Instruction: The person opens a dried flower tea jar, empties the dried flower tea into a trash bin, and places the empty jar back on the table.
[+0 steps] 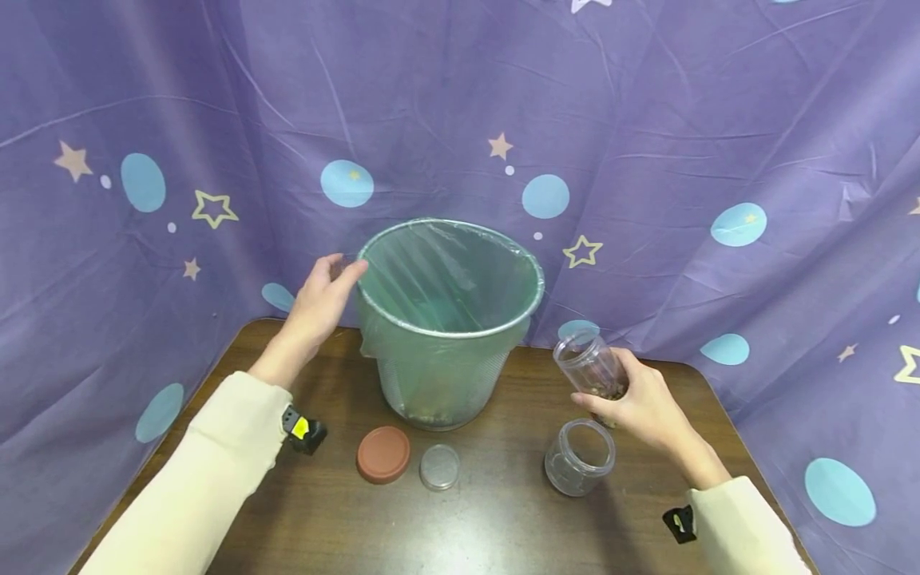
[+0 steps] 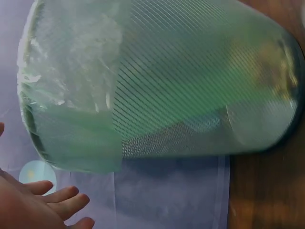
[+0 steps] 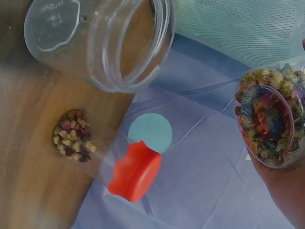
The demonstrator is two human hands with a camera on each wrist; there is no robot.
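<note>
My right hand (image 1: 640, 399) grips a clear plastic jar (image 1: 585, 363) above the table, its open mouth tilted toward the left. Dried flower buds (image 3: 269, 114) gather at that jar's base in the right wrist view. Just below stands another clear jar (image 1: 578, 459), uncapped. A third container with a red lid (image 3: 136, 171) holds dried flowers and is mostly hidden behind the right hand in the head view. My left hand (image 1: 323, 299) is beside the left rim of a mesh bin (image 1: 446, 383), fingers extended and holding nothing. A green plastic bag (image 2: 71, 95) lines the bin.
On the table (image 1: 345, 527) in front of the bin lie a reddish-brown round lid (image 1: 383, 454) and a clear round lid (image 1: 439, 467). A purple curtain (image 1: 446, 104) with stars and ovals hangs behind the table and along its sides.
</note>
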